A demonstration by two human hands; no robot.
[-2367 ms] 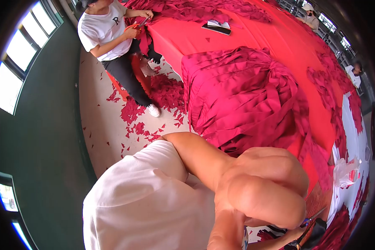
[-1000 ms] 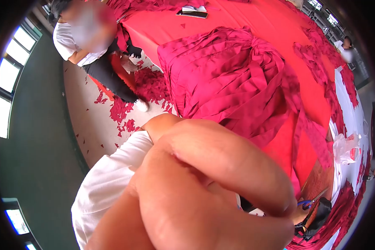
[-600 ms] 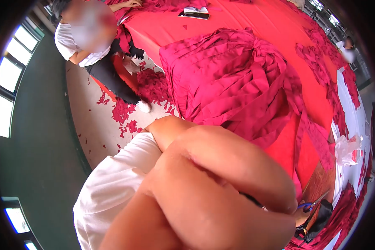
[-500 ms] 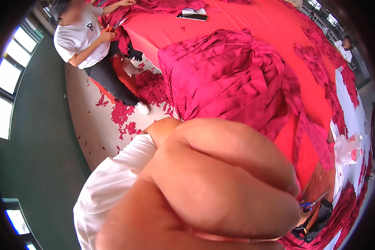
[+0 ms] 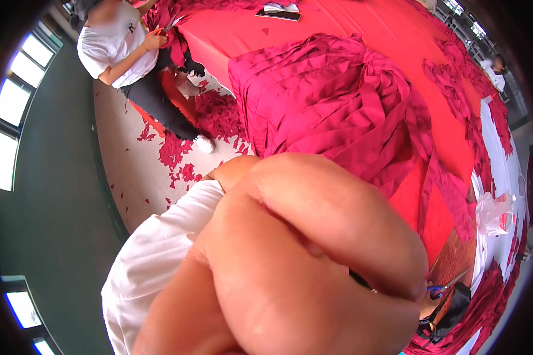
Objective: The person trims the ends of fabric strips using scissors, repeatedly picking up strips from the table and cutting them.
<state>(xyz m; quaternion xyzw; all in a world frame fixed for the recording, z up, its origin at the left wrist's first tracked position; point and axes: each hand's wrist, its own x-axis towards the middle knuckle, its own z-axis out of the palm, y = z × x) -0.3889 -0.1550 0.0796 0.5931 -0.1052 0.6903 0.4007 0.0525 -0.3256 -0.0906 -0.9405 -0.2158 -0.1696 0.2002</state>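
Note:
Very close to the camera, bare skin of my own folded hand or arm (image 5: 314,254) fills the lower middle. I cannot tell which side it belongs to. No fingers show clearly, and whether it holds anything is hidden. Its right end lies nearest a pair of blue-handled scissors (image 5: 438,291), beside a black item (image 5: 453,313). A small patch of skin shows below the scissors' handles; whether it grips them is unclear. Behind the skin, a big gathered bundle of crimson cloth strips (image 5: 320,100) lies on the red-covered table (image 5: 420,41). White fabric (image 5: 160,260) shows at the lower left.
At the upper left a person in a white shirt (image 5: 109,53) holds orange-handled scissors (image 5: 154,32) by red cloth. Cloth scraps (image 5: 177,148) litter the floor. A phone (image 5: 278,16) lies on the table's far part. A clear plastic bag (image 5: 494,213) is at right, another person (image 5: 494,71) farther back.
The near skin shape has shifted and turned slightly, opening a dark gap between its folds. The whole view has tilted a little. The scissors on the right stay in about the same place.

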